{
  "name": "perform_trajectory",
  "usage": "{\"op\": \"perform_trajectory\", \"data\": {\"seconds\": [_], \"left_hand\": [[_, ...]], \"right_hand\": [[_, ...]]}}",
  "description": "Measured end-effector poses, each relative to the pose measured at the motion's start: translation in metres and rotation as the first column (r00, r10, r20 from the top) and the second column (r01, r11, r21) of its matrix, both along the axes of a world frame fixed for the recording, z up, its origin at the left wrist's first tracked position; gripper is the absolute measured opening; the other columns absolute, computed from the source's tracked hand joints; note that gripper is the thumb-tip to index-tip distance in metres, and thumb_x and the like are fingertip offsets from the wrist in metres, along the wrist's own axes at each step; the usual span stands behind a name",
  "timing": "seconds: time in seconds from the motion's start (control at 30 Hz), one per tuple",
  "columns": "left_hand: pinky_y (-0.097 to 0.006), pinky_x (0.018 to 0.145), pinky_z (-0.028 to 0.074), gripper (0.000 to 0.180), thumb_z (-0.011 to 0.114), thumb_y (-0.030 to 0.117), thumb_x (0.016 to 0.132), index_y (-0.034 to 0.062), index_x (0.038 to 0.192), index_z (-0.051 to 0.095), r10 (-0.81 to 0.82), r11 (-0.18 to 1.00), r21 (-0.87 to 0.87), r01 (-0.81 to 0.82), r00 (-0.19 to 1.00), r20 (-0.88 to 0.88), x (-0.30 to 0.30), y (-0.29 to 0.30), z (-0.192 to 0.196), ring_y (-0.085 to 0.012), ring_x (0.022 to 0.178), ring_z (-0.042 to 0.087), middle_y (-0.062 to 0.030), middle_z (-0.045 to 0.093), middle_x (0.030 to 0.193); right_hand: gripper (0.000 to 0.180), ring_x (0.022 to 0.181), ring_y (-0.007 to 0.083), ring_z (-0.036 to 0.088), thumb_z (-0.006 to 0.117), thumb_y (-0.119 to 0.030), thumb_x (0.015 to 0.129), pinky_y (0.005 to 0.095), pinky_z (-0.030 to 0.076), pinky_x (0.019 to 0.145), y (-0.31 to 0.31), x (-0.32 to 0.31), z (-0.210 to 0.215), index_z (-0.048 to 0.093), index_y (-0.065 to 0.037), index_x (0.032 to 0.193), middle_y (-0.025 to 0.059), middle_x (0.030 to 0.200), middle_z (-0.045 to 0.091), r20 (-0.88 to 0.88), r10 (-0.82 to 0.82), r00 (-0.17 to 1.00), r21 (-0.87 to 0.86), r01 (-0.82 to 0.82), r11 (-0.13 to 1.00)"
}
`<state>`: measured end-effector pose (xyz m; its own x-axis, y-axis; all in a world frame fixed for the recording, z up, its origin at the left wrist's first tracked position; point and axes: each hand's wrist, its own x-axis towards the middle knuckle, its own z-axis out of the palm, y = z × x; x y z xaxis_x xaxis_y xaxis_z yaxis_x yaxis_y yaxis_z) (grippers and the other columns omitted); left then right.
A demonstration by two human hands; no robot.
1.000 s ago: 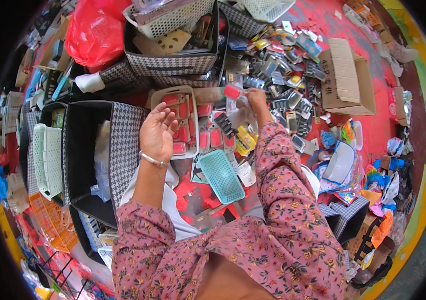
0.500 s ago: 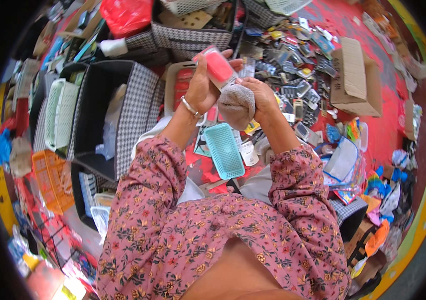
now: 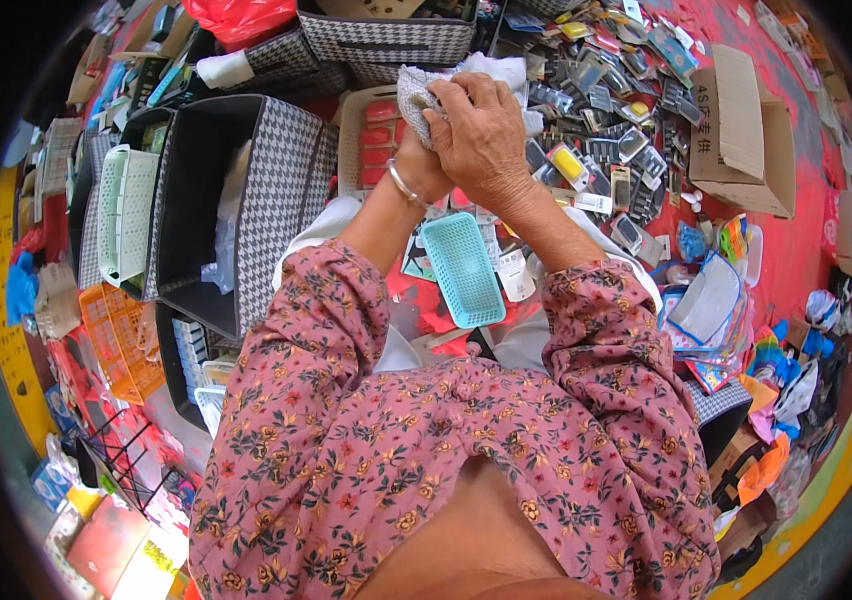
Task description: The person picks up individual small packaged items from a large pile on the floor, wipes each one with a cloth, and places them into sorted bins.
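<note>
Right hand [image 3: 484, 140] has come across and up onto the left hand [image 3: 421, 172] since half a second ago, and the grey-and-white cloth [image 3: 412, 100] it had down low, beside the left, is now bunched up on top of the left. The red-fronted pack that was plain to see in the left hand is now hidden from view, so I can't tell exactly how it sits.

Posture-wise, both forearms reach forward and angle inward to meet at the hands. Flowered sleeves [image 3: 608, 315] are pushed up off the wrists, and a silver bangle [image 3: 403, 188] sits on the left one. Right hand is back-up, knuckles raised, fingers bent over the cloth and gripping it. Left is tucked underneath, mostly covered, so from where I'm standing I honestly can't tell how far its fingers are closed.

Cloth is out past the fingertips on both sides, near a cream plastic basket [image 3: 347, 145] with more red-fronted packs [image 3: 379, 136] lying in it. Nearer the person's body there's a turquoise perforated basket [image 3: 463, 270], with a houndstooth storage box [image 3: 291, 190] off to the left. Over on the right, a heap of blister packs [image 3: 601, 105] spreads toward an open cardboard box [image 3: 731, 120].
</note>
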<state>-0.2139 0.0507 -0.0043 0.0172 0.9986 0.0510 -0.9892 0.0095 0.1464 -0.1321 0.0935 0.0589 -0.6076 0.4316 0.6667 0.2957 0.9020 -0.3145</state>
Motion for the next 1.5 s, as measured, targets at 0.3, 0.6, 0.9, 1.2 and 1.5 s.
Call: {"op": "perform_trajectory", "data": {"seconds": [0.3,0.6,0.9,1.2,1.5], "left_hand": [[-0.034,0.068,0.048,0.081,0.015,0.067,0.077,-0.0009,0.107,0.048,0.141,0.935,-0.179,-0.307,0.783,-0.606,-0.029,-0.003,0.045,-0.0214,0.076,0.056,-0.0096,0.057,0.081],[-0.025,0.066,0.047,0.073,0.017,0.063,0.081,0.0032,0.105,0.051,-0.089,0.972,-0.187,-0.139,0.520,-0.850,-0.019,-0.021,0.030,-0.0136,0.074,0.056,-0.0058,0.057,0.082],[-0.033,0.071,0.049,0.070,0.021,0.061,0.081,0.0021,0.111,0.045,-0.061,0.986,-0.163,-0.017,0.885,-0.462,-0.027,-0.013,0.032,-0.0208,0.083,0.055,-0.0093,0.055,0.090],[-0.039,0.079,0.046,0.064,0.024,0.056,0.084,0.0000,0.101,0.047,0.213,0.850,-0.404,-0.337,0.922,-0.322,-0.042,-0.009,0.016,-0.0230,0.079,0.055,-0.0121,0.056,0.088],[-0.031,0.077,0.045,0.056,0.029,0.056,0.083,0.0079,0.099,0.052,0.128,0.936,-0.267,-0.230,0.928,-0.351,-0.007,-0.011,0.026,-0.0166,0.090,0.054,-0.0055,0.056,0.096]], "right_hand": [[0.010,0.069,0.0274,0.054,0.054,-0.012,0.076,0.0365,0.043,0.059,0.028,0.036,0.025,0.056,-0.003,0.077,0.0124,0.072,0.053,-0.061,-0.190,0.980,-0.430,0.146,0.891],[0.007,0.079,0.0229,0.056,0.058,-0.017,0.071,0.0332,0.047,0.062,0.036,0.023,0.043,0.058,-0.013,0.076,0.0052,0.079,0.054,0.224,0.042,0.974,-0.139,-0.011,0.990],[0.017,0.072,0.0306,0.056,0.055,-0.017,0.074,0.0370,0.044,0.064,0.046,0.027,0.037,0.058,-0.005,0.085,0.0139,0.079,0.058,0.044,-0.220,0.975,-0.278,0.223,0.934],[0.018,0.077,0.0323,0.056,0.053,-0.013,0.075,0.0365,0.044,0.069,-0.024,0.011,-0.006,0.057,-0.002,0.087,0.0184,0.082,0.057,0.349,0.090,0.933,-0.434,0.076,0.898],[0.013,0.068,0.0268,0.057,0.053,-0.014,0.074,0.0348,0.046,0.057,-0.010,-0.015,0.010,0.060,-0.009,0.084,0.0069,0.080,0.053,0.134,-0.075,0.988,-0.115,0.090,0.989]]}}
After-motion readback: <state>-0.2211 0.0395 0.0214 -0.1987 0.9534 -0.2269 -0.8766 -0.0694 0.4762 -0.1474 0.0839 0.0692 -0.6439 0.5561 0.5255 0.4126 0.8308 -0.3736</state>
